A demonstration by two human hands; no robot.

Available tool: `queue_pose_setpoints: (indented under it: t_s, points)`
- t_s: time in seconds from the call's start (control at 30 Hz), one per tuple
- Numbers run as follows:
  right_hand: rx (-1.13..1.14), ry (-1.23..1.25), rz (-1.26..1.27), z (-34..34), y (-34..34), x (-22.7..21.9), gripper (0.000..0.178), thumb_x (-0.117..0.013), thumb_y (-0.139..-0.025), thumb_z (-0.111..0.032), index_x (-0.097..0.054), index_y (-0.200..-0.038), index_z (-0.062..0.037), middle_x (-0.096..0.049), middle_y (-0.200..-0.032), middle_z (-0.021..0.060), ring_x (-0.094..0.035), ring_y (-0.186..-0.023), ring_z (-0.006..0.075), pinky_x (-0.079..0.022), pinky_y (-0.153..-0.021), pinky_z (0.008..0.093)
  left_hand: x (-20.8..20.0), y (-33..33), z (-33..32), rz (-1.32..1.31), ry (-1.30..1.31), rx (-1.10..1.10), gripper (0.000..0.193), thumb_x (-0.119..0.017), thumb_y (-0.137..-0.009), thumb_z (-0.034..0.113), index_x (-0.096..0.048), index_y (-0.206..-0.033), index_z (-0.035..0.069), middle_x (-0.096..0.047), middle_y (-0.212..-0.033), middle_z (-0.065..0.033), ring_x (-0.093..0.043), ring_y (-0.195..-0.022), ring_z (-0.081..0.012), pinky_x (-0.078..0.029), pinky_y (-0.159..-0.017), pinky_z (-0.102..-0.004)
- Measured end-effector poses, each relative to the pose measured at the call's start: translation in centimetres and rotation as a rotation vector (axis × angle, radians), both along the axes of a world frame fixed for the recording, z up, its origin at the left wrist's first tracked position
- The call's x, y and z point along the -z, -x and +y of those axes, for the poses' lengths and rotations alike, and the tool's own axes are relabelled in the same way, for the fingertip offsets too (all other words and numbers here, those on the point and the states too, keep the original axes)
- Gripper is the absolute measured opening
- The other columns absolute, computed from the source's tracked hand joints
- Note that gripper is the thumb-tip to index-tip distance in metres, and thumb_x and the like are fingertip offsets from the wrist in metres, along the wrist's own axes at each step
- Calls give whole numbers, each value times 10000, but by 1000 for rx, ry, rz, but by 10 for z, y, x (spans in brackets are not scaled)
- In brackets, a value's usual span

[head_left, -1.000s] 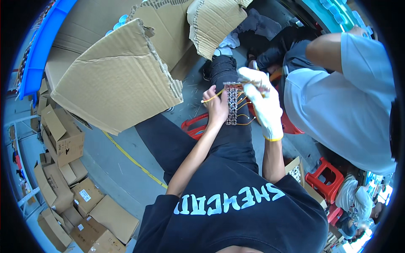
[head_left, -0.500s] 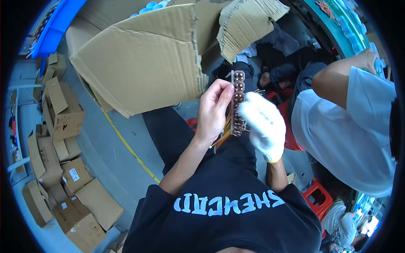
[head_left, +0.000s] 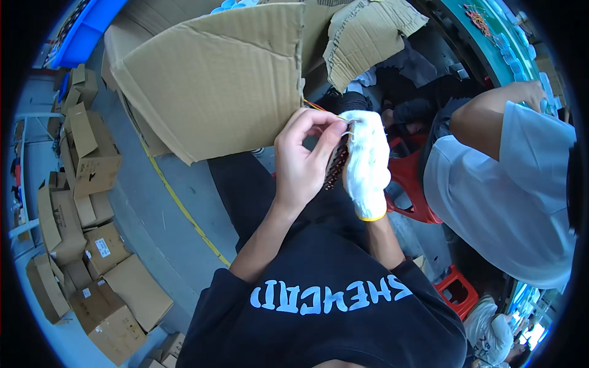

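My right hand point(head_left: 365, 162), in a white knitted glove with a yellow cuff, is wrapped round a strip of dark, copper-coloured round parts point(head_left: 335, 167). Most of that strip is hidden behind the glove and my fingers. At the strip's far end, my bare left hand point(head_left: 300, 156) pinches thin wires between thumb and forefinger, close against the glove's fingertips. Red and yellow wire ends point(head_left: 314, 105) stick out past the left fingers toward the large cardboard box point(head_left: 215, 80).
A torn cardboard flap point(head_left: 368, 40) rises beyond my hands. To the right sits a co-worker in a light shirt point(head_left: 491, 202), near a red stool point(head_left: 412, 187) and a green worktable point(head_left: 485, 30). Cardboard boxes point(head_left: 98, 159) are piled at left, past a yellow floor line point(head_left: 178, 199).
The gloved right hand has moved left and closed round the strip, which has turned and is now mostly covered. My left fingers have shifted from the strip's side to wires at its far end.
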State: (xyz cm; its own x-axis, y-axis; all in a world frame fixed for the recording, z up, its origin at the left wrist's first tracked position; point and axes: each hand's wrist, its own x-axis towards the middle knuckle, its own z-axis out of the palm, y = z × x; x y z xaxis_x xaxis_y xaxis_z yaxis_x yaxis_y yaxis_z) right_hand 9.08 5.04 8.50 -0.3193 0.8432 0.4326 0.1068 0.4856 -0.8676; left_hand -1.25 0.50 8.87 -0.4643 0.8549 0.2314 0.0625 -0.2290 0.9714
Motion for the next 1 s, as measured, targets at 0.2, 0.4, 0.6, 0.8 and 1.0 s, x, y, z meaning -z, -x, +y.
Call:
queue_pose_setpoints:
  t_s: [0.2, 0.4, 0.6, 0.8, 1.0]
  points:
    - [37, -102, -85, -5, 10, 6, 171, -457, -918, -105, -596, -938, -8, -585, -875, 140, -581, -684, 273, -456, -592, 329, -6, -13, -1, 88, 138, -156, 193, -551, -945, 160, -542, -870, -17, -534, -719, -7, -475, -686, -61, -408, -637, -221]
    - [105, -102, -70, -10, 11, 12, 186, -473, -923, -143, -592, -917, 0, -591, -842, 148, -574, -667, 282, -454, -564, 350, -7, -10, 2, 76, 175, -117, 238, -547, -931, 162, -515, -789, -26, -561, -713, -136, -544, -610, -245, -429, -584, -345]
    - [85, -234, -106, -6, 9, 23, 165, -472, -919, -121, -584, -936, -1, -597, -862, 146, -561, -653, 300, -449, -562, 362, -4, -6, 0, -37, 265, -18, 226, -543, -932, 160, -519, -805, -25, -563, -687, -122, -539, -610, -214, -432, -590, -331]
    - [150, -159, 46, 3, 17, 32, 120, -485, -880, -55, -569, -947, -2, -600, -898, 152, -558, -659, 315, -453, -583, 365, -2, -12, 5, -77, 81, -122, 186, -598, -899, 132, -552, -824, -32, -578, -697, -90, -549, -625, -166, -442, -605, -291]
    - [116, -96, 81, 4, 16, 26, 124, -495, -847, -17, -570, -946, -6, -599, -921, 156, -568, -700, 307, -459, -603, 357, -4, 1, -3, 78, 120, -101, 152, -655, -859, 96, -603, -818, -41, -612, -738, -60, -569, -647, -123, -454, -627, -240]
